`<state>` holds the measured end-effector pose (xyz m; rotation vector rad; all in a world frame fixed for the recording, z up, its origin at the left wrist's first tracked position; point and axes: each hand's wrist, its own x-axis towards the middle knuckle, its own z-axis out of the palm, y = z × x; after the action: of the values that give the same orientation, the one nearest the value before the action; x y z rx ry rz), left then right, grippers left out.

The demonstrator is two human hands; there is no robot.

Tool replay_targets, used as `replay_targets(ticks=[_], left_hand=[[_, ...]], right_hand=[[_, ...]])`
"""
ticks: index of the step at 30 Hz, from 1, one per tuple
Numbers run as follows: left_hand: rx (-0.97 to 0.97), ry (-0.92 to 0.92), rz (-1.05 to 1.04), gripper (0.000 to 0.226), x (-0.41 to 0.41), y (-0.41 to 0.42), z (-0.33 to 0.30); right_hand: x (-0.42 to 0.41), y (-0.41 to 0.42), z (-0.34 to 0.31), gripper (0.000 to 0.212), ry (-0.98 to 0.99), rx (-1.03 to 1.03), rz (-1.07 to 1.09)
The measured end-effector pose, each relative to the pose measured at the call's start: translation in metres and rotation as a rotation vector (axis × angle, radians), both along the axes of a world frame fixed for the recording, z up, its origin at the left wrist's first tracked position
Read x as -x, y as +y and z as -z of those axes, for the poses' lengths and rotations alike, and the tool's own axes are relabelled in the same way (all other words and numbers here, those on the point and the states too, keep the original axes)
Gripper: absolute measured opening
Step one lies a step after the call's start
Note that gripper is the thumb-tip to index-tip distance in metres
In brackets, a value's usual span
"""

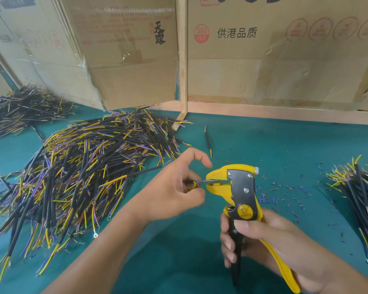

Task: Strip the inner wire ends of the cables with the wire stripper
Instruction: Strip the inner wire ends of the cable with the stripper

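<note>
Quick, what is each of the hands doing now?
Left hand: closed, pinching a cable's thin wires into the stripper's jaws.
Right hand: closed around the wire stripper handles.

Readable markings: cardboard boxes and wire stripper

Right box (285, 49): black "供港品质", with a red circle "360 PCS" to its left. Box left of the wooden post (182, 54): black "天露" on the middle box (125, 60). Wire stripper (242, 194): yellow pivot knob stamped, illegible.
</note>
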<state>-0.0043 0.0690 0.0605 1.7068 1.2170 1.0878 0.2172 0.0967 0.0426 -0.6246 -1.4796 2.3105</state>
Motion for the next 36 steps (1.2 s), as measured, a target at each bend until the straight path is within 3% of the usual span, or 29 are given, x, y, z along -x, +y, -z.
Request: replay_targets(ticks=[6, 23, 31, 36], left_hand=[[0.039, 0.012, 0.029, 0.044, -0.003, 0.001, 0.003], [0.035, 0.132, 0.053, 0.044, -0.003, 0.001, 0.001], [0.038, 0.181, 0.042, 0.043, -0.003, 0.001, 0.004], [-0.036, 0.290, 0.007, 0.028, -0.002, 0.005, 0.008]], right_hand=[[0.002, -0.002, 0.002, 0.017, 0.001, -0.012, -0.007], [0.002, -0.002, 0.009, 0.047, -0.106, 0.002, 0.104], [0.002, -0.004, 0.009, 0.051, -0.132, -0.008, 0.148], [0.003, -0.005, 0.009, 0.054, -0.150, -0.012, 0.202]])
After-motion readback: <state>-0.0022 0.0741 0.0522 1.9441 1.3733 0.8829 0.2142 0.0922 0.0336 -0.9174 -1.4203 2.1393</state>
